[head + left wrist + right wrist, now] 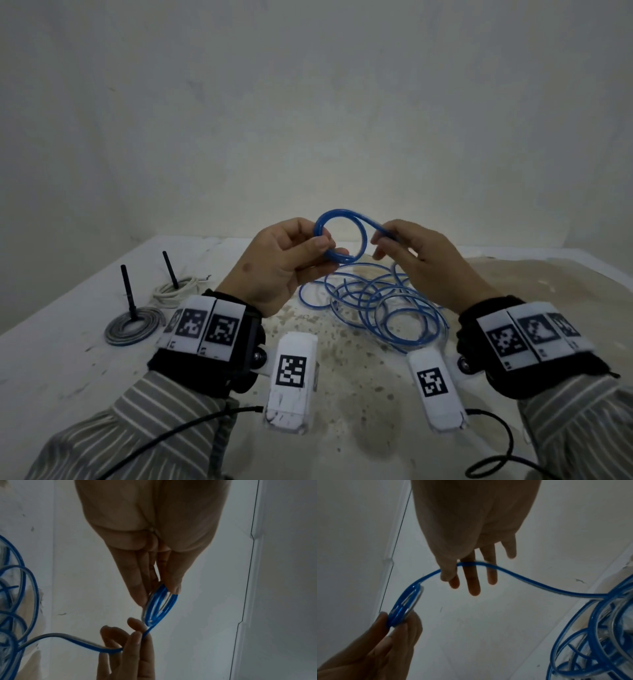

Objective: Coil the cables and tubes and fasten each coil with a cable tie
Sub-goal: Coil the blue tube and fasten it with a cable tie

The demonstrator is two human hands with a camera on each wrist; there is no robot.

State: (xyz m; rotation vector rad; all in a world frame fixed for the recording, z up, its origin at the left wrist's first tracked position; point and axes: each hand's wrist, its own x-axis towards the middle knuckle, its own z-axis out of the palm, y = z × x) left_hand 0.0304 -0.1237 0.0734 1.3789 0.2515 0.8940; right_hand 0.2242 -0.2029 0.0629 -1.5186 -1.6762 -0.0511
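Left hand (286, 262) pinches the small coil (339, 240) of blue tube; right hand (416, 255) pinches the feeding strand, the rest tangled on the counter (68, 359). Best to keep loops equal and feed slack smoothly.

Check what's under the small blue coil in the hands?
Below the small coil lies the loose blue tubing on the stained table. The left hand covers part of it.
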